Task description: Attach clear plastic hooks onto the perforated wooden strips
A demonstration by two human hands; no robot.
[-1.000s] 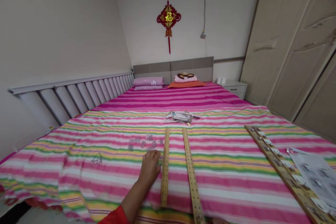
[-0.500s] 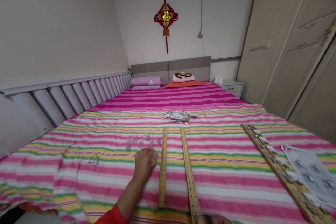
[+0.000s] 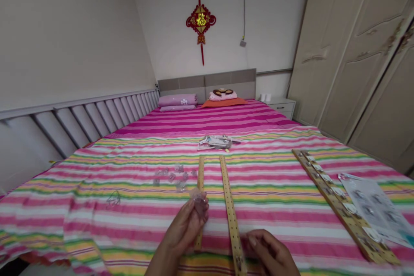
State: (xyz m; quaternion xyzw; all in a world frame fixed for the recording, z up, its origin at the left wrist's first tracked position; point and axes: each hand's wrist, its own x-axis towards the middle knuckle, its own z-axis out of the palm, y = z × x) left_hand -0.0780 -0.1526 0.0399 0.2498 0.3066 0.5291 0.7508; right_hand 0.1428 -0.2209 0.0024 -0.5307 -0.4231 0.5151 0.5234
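My left hand (image 3: 186, 228) is raised over the near end of the left wooden strip (image 3: 200, 177), its fingertips pinched on a small clear plastic piece (image 3: 198, 198). My right hand (image 3: 271, 253) rests low on the bedspread, fingers curled against the near end of the right wooden strip (image 3: 228, 207), which has a row of holes. Several more clear plastic pieces (image 3: 171, 176) lie scattered on the striped bedspread (image 3: 123, 168) to the left of the strips.
A small heap of plastic bags (image 3: 216, 142) lies beyond the strips. At the right lie further wooden strips with round white parts (image 3: 339, 200) and a clear sheet (image 3: 375, 200). Pillows (image 3: 177, 101), a padded rail (image 3: 97, 116), a nightstand (image 3: 280, 105) and a wardrobe (image 3: 362, 64) surround the bed.
My left hand has lifted from the scattered clear pieces and come back towards me with one pinched in its fingers. My right hand has come into view at the right strip's near end.
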